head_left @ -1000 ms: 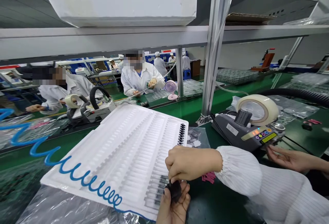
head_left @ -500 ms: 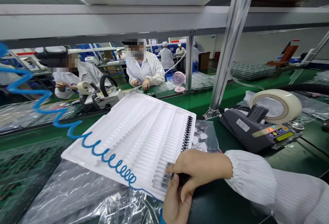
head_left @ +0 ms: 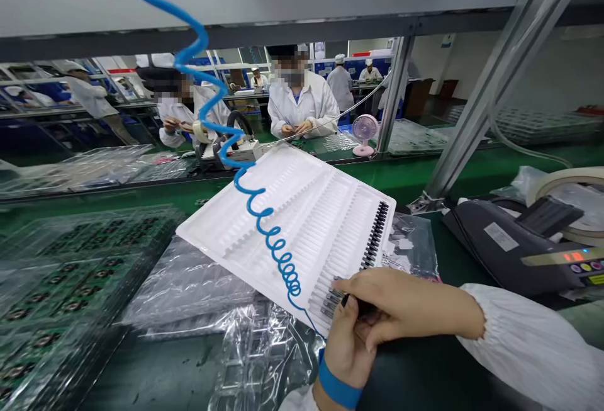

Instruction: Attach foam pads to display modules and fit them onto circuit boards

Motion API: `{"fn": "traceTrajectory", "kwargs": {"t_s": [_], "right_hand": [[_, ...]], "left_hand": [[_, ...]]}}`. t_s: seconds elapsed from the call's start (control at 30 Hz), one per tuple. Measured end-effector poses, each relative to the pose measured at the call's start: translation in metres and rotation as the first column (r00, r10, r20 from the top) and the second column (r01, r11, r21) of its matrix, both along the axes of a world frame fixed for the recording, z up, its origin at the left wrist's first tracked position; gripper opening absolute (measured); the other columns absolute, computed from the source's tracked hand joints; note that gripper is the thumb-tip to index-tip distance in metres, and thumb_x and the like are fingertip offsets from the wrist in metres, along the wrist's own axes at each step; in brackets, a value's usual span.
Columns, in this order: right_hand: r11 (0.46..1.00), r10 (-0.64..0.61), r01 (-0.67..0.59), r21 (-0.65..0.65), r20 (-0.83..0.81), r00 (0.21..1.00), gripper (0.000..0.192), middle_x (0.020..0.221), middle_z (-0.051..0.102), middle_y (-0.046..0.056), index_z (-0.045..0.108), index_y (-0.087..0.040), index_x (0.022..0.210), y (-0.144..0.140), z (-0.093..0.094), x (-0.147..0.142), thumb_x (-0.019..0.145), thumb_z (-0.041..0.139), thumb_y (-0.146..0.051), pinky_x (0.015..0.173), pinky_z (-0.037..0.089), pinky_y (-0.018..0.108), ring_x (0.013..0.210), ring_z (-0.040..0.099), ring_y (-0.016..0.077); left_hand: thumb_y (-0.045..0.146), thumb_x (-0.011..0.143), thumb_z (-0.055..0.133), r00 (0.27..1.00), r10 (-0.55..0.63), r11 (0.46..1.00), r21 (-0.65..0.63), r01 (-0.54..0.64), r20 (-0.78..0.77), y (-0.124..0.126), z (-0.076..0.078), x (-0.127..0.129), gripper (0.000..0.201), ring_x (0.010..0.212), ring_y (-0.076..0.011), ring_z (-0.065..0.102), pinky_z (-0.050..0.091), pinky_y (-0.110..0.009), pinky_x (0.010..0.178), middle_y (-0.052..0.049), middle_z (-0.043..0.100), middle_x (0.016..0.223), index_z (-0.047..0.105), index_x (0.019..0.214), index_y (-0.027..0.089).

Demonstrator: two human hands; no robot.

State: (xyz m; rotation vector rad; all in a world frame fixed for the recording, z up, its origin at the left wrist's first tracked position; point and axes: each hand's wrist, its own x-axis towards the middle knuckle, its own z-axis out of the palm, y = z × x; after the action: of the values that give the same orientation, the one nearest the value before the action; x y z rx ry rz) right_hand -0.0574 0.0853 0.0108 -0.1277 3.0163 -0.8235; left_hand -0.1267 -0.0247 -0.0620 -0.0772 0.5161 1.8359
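My two hands are together at the near right corner of a white moulded tray. My left hand [head_left: 350,345], with a blue wrist strap [head_left: 338,381], is closed, its thumb against a small black part [head_left: 361,306]. Over it curls my right hand [head_left: 408,301], also closed around the black part, the index finger reaching toward the tray. Much of the part is hidden by the fingers. The slotted white tray [head_left: 287,209] lies tilted beyond the hands; a row of black parts [head_left: 375,235] fills its right edge, and grey-metallic pieces [head_left: 333,301] sit near my fingertips.
A coiled blue cord [head_left: 271,235] hangs across the tray. At left are clear trays of green circuit boards [head_left: 61,285], beside plastic packaging [head_left: 198,279]. A tape dispenser [head_left: 509,235] stands right, near a metal post [head_left: 472,102]. Co-workers [head_left: 302,102] sit beyond a pink fan [head_left: 365,131].
The view has swung left and down, so the tray and hands appear farther right and more circuit boards show. Both hands keep nearly the same hold on the black part.
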Motion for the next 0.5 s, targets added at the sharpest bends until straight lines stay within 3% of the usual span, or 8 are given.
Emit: {"fn": "traceTrajectory", "kwargs": {"t_s": [0.13, 0.27, 0.37, 0.5], "right_hand": [[0.988, -0.093, 0.098, -0.117, 0.044, 0.995, 0.063, 0.109, 0.063, 0.007, 0.038, -0.022, 0.134, 0.0014, -0.0001, 0.001, 0.077, 0.066, -0.026, 0.079, 0.045, 0.028, 0.097, 0.059, 0.022], [0.993, -0.11, 0.111, -0.025, 0.035, 0.993, 0.052, 0.104, 0.065, 0.009, 0.047, -0.021, 0.127, -0.0026, -0.0046, 0.0025, 0.078, 0.065, -0.028, 0.082, 0.044, 0.033, 0.094, 0.059, 0.0244], [0.996, -0.089, 0.09, -0.021, 0.031, 0.996, 0.062, 0.112, 0.062, 0.009, 0.045, -0.022, 0.129, -0.0052, -0.0046, 0.0044, 0.073, 0.071, -0.029, 0.086, 0.042, 0.033, 0.102, 0.056, 0.0258], [0.988, -0.125, 0.13, -0.083, 0.069, 0.99, 0.076, 0.106, 0.063, 0.006, 0.037, -0.024, 0.135, -0.0069, -0.0031, 0.0046, 0.068, 0.074, -0.025, 0.078, 0.044, 0.028, 0.095, 0.058, 0.0222]], "left_hand": [[0.027, 0.059, 0.079, 1.0, -0.027, 1.0, 0.015, 0.027, -0.007, -0.0009, -0.0002, 0.0016, 0.018, 0.067, -0.0136, 0.066, 0.052, -0.02, 0.059, -0.004, 0.073, 0.073, 0.071, 0.073, 0.017], [0.033, 0.064, 0.075, 0.998, -0.046, 0.997, 0.058, 0.049, -0.051, -0.0012, -0.0031, 0.0023, 0.021, 0.065, -0.0116, 0.064, 0.051, -0.02, 0.057, -0.004, 0.072, 0.076, 0.071, 0.077, 0.017], [0.034, 0.065, 0.074, 0.996, -0.042, 0.994, 0.095, 0.05, -0.08, -0.0004, -0.004, 0.0029, 0.023, 0.062, -0.0108, 0.062, 0.046, -0.017, 0.051, -0.004, 0.07, 0.071, 0.071, 0.078, 0.015], [0.035, 0.065, 0.074, 0.993, -0.054, 0.993, 0.103, 0.065, -0.108, -0.0007, -0.0033, 0.0042, 0.024, 0.058, -0.0091, 0.059, 0.043, -0.016, 0.049, -0.004, 0.067, 0.066, 0.07, 0.074, 0.013]]}}
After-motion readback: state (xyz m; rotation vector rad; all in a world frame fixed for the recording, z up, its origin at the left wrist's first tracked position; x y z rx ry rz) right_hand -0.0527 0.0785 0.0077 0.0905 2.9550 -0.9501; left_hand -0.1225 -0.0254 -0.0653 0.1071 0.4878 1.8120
